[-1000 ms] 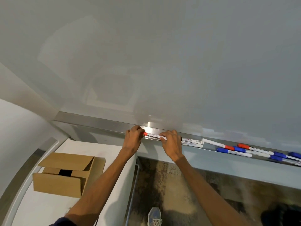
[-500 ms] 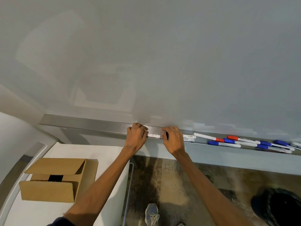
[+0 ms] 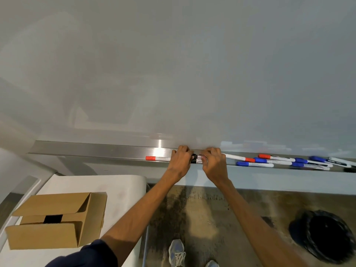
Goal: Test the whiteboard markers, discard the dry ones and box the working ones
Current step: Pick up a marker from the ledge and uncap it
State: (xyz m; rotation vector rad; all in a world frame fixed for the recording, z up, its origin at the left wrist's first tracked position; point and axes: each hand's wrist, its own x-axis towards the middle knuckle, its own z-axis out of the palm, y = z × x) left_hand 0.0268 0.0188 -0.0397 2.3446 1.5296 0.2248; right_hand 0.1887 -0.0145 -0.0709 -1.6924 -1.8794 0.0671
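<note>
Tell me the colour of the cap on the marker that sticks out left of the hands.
Red; the marker cap shows best in the head view.

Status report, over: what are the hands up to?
Left hand, right hand both grip black-capped marker at tray. Red-capped marker lies beside left hand. No obstruction.

Pale room, worn floor
A white table (image 3: 119, 189) at 8 o'clock; mottled brown floor (image 3: 202, 218) at 6; pale wall (image 3: 11, 168) at 9.

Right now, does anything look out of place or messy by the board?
Nothing damaged or spilled. The markers at the tray's right end lie jumbled, some overlapping, and one red-capped marker sits alone beyond the left hand.
</note>
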